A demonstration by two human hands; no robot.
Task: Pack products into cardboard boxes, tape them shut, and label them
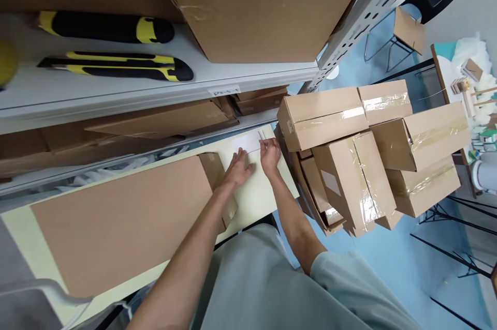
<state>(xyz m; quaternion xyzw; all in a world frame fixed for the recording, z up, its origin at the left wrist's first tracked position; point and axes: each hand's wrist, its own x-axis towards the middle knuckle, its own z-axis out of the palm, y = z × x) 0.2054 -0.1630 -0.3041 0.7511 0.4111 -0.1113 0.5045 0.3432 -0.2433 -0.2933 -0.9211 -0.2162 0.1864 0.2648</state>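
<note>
A small white sheet of paper [245,143] lies on the cream-coloured tabletop [258,188]. My left hand [237,168] rests with its fingers spread, the fingertips at the sheet's near edge. To the right, my right hand [269,155] is closed at the sheet's right end. From its fingers sticks a thin pen-like thing [261,135], too small to make out clearly. Left of my hands a long brown cardboard box [124,221] lies on the table, its end beside my left wrist.
Above the table's far side runs a grey shelf [209,79] with two yellow-black utility knives [124,67] [104,27] and a large carton [264,4]. Taped cardboard boxes [355,180] are piled to the right, close to the table. A perforated metal post [349,30] rises at the shelf's end.
</note>
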